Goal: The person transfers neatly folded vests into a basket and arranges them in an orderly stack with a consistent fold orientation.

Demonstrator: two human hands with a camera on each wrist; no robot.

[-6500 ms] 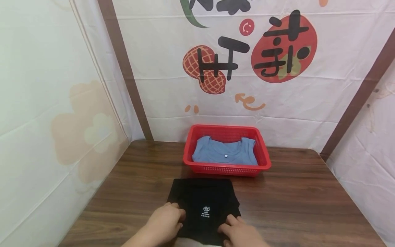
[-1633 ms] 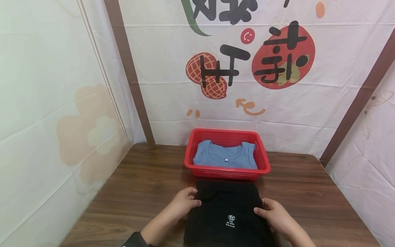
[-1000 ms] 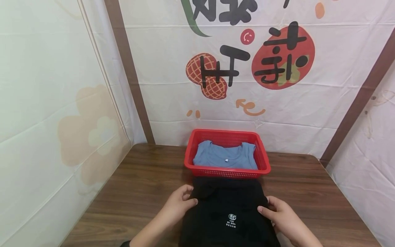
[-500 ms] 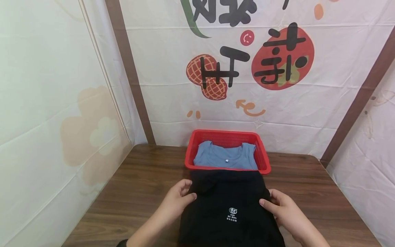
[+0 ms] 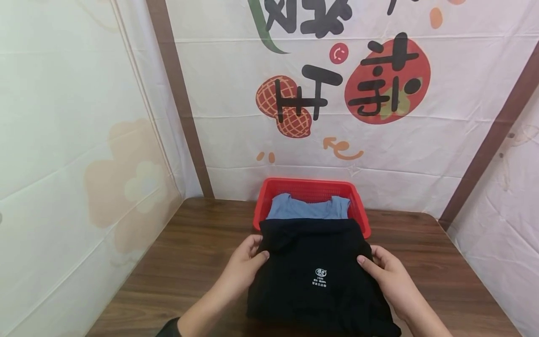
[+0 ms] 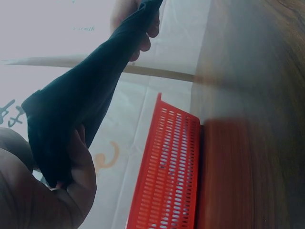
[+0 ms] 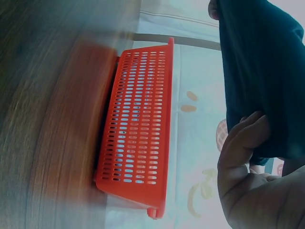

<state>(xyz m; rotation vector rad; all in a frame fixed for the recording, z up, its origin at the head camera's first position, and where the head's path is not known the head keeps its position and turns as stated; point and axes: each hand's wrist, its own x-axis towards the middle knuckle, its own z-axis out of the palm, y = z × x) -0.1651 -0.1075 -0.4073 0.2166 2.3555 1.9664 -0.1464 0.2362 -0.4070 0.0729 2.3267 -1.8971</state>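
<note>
A folded black shirt [image 5: 303, 262] with a small white print is held up off the table between both hands. My left hand [image 5: 244, 264] grips its left edge, thumb on top and fingers beneath. On the opposite edge my right hand [image 5: 389, 276] pinches the cloth the same way; the right wrist view shows its fingers curled under the fabric. Behind and below the shirt stands a red plastic basket [image 5: 365, 224]. Inside lies a folded blue garment [image 5: 309, 208], its lower part hidden by the black shirt. Both wrist views show the shirt raised above the basket's rim.
The basket stands on a brown wooden table [image 5: 202, 243], near its back edge. A white printed cloth [image 5: 236, 117] hangs behind the table, and similar cloth hangs at the left and right sides.
Earlier the black shirt lay low on the table under both hands. It has since been gripped at its sides, lifted and moved forward, and now covers the basket's front rim in the head view.
</note>
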